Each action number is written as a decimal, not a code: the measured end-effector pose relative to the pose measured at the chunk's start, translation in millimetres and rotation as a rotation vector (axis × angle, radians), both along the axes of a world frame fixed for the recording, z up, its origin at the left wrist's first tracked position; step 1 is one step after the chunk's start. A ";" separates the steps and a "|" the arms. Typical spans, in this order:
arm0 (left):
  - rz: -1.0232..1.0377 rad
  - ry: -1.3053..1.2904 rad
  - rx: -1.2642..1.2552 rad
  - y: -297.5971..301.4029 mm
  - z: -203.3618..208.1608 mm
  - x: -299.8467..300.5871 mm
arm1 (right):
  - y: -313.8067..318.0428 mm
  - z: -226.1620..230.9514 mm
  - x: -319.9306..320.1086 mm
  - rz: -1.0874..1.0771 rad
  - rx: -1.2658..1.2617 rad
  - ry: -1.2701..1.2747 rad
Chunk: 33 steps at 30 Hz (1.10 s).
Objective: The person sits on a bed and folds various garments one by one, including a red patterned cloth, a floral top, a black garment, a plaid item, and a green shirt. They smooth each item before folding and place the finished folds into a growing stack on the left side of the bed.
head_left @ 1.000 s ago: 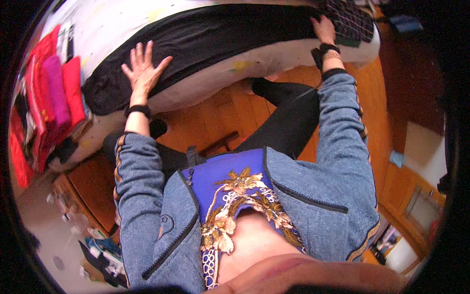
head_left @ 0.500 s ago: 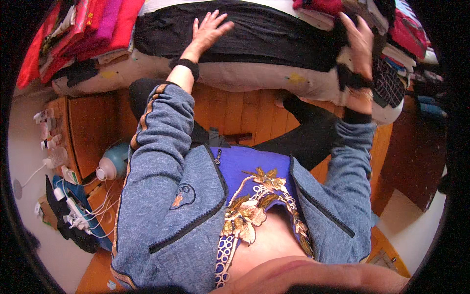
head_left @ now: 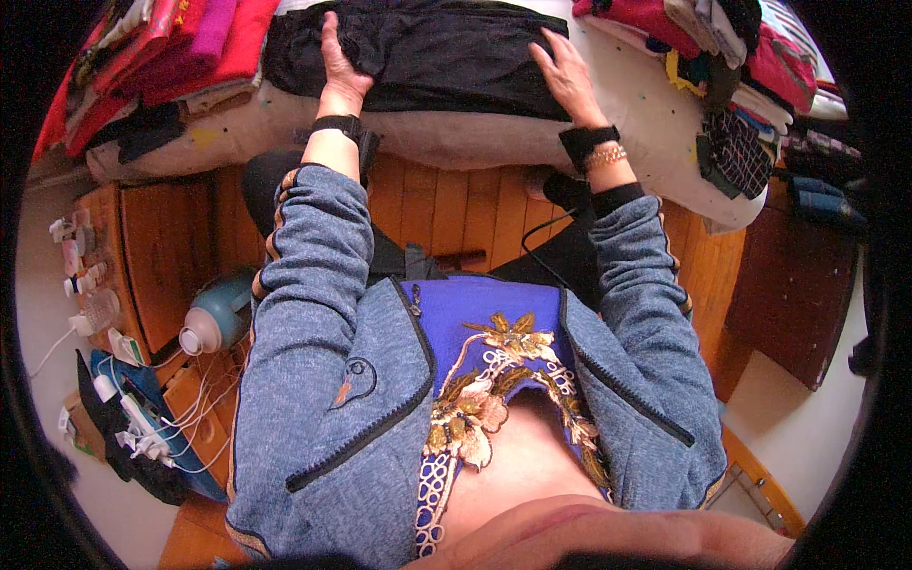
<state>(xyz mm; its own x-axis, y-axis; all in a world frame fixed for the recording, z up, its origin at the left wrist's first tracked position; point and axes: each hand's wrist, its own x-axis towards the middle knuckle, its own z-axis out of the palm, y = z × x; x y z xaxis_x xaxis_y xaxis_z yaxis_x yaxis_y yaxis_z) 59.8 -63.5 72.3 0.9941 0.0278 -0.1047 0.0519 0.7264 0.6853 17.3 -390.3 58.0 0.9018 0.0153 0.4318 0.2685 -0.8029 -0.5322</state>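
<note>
A folded black garment [head_left: 456, 62] lies across the pale bed edge in front of me; its exact kind cannot be made out. My left hand [head_left: 344, 71] rests on its left part, seen edge-on, fingers stretched away from me and thumb out to the right. Bunched black cloth sits beside that thumb. At the garment's right end is my right hand [head_left: 570, 81], its fingers extended along the edge and its thumb apart. Neither hand appears to grip the cloth.
Stacks of folded clothes, red and purple [head_left: 214, 47], stand at the left of the bed. More piled clothes [head_left: 712, 38] and a dark checked cloth [head_left: 739, 157] are on the right. Below left are a wooden cabinet [head_left: 176, 256], a blue-grey jug [head_left: 217, 318] and a power strip with cords [head_left: 142, 423].
The garment's right end now stops farther left, so it lies shorter, baring the bed there. My right hand has moved left; my left hand has shifted slightly left and turned edge-on.
</note>
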 end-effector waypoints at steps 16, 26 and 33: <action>0.607 -0.461 1.643 66.8 24.9 31.4 | -3.0 -39.2 -16.9 -0.268 0.041 0.025; 0.091 -0.568 2.289 -74.2 -46.0 -13.3 | 67.7 -37.5 -1.9 -0.075 -0.500 -0.087; 0.202 -0.577 2.300 -12.4 -28.7 1.8 | 10.2 -45.0 -17.0 -0.227 -0.381 -0.102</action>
